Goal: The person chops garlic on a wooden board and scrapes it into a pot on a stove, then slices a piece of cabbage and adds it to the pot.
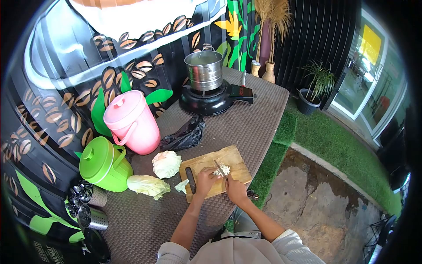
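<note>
A wooden cutting board (pixel 239 163) with a dark handle slot lies near the table's front edge. On it is a small pile of finely chopped pale food (pixel 224 169). My right hand (pixel 236 189) is closed round the handle of a knife (pixel 218 166), whose blade crosses the pile. Just left of the blade, my left hand (pixel 205 179) rests on the board with its fingers bent together at the pile; what they hold, if anything, is too small to name. A loose leaf piece (pixel 181 186) lies at the board's left edge, near a cabbage (pixel 167 164) and a leafy head (pixel 148 186).
A steel pot (pixel 204 70) stands on a black stove (pixel 205 102) at the back. A black plastic bag (pixel 184 135), a pink jug (pixel 134 123) and a green jug (pixel 105 163) stand left of the board. Metal utensil holders (pixel 92 217) are at the far left.
</note>
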A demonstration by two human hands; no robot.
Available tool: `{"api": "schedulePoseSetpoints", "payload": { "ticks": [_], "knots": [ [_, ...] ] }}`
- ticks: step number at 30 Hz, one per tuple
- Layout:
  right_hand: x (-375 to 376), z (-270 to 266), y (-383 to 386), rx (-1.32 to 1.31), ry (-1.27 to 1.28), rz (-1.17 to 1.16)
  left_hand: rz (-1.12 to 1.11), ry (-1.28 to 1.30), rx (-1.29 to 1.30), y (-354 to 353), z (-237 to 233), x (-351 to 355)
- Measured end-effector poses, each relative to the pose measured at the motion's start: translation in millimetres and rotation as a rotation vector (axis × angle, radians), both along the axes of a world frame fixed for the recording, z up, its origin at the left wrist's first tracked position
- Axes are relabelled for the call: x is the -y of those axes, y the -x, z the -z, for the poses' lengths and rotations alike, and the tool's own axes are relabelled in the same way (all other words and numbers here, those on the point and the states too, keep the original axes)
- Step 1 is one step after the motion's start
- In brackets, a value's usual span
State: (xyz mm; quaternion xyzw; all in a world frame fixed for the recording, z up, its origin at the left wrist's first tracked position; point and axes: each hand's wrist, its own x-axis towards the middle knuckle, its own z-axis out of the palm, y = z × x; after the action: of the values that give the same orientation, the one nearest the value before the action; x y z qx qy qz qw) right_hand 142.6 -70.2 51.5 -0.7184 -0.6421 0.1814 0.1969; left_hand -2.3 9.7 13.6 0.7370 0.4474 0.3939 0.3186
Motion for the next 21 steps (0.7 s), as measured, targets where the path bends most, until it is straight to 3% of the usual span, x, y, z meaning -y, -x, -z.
{"api": "schedulePoseSetpoints", "payload": {
  "ticks": [8,13,21],
  "knots": [
    [-1.2,13.0,-1.0,0.173,0.017,-0.086,-0.078,-0.171,-0.059,-5.6,17.3,-2.5],
    [7.7,25.0,20.7,0.218,0.070,0.056,-0.079,-0.241,-0.091,-4.4,13.6,-2.3],
    [-21.7,-7.7,-3.3,0.198,0.099,-0.180,-0.105,-0.185,-0.066,-6.8,8.7,3.9]
  ]
}}
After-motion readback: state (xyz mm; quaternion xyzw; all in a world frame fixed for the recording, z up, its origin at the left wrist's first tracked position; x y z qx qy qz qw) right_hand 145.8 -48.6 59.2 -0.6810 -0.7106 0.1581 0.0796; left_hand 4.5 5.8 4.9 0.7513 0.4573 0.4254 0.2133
